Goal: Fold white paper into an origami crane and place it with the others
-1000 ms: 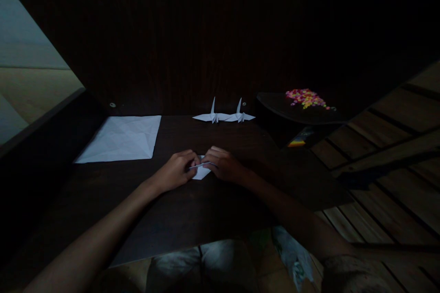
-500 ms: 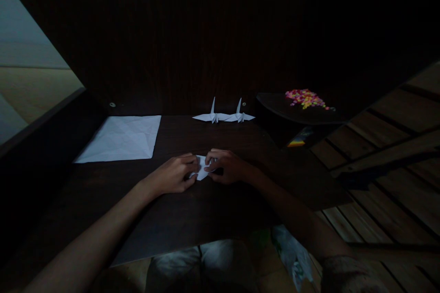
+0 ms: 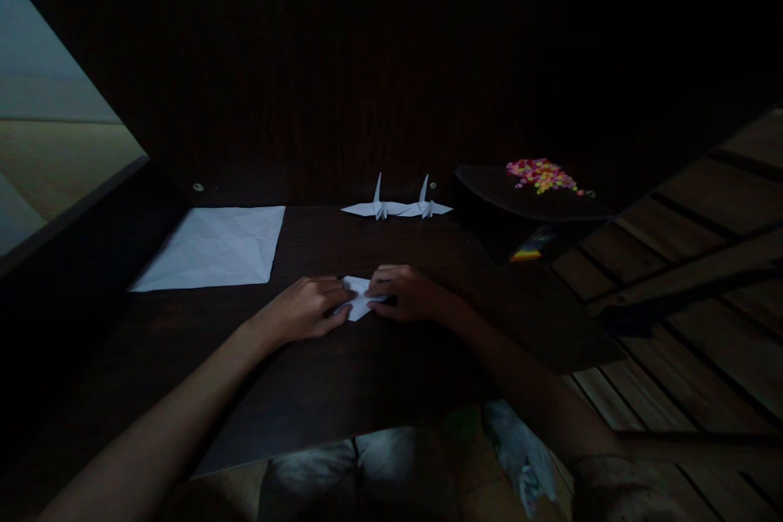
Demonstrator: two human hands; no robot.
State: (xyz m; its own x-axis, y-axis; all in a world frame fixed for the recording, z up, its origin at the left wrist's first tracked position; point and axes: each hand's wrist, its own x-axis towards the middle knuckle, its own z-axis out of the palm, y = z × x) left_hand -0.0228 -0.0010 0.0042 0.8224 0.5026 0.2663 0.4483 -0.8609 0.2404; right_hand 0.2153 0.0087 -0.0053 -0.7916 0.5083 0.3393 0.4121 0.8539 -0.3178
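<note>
A small folded piece of white paper (image 3: pixel 358 308) lies on the dark table between my two hands. My left hand (image 3: pixel 311 307) grips its left side, fingers on top and thumb at the near edge. On the right side, my right hand (image 3: pixel 404 294) holds the paper between curled fingers and thumb. The fingers cover both side edges of the paper. Behind the hands, two white paper cranes (image 3: pixel 396 210) stand side by side with their wings touching or overlapping; I cannot tell which.
A creased white sheet (image 3: pixel 211 249) lies at the table's left, near the low side board (image 3: pixel 79 212). On a raised dark shelf (image 3: pixel 483 179) at the right sits a heap of small pink and yellow pieces (image 3: pixel 544 175). A tall dark panel (image 3: pixel 342 65) closes off the back.
My fingers have shifted on the folded paper, and more of its middle shows between them. The cranes and the creased sheet stay put.
</note>
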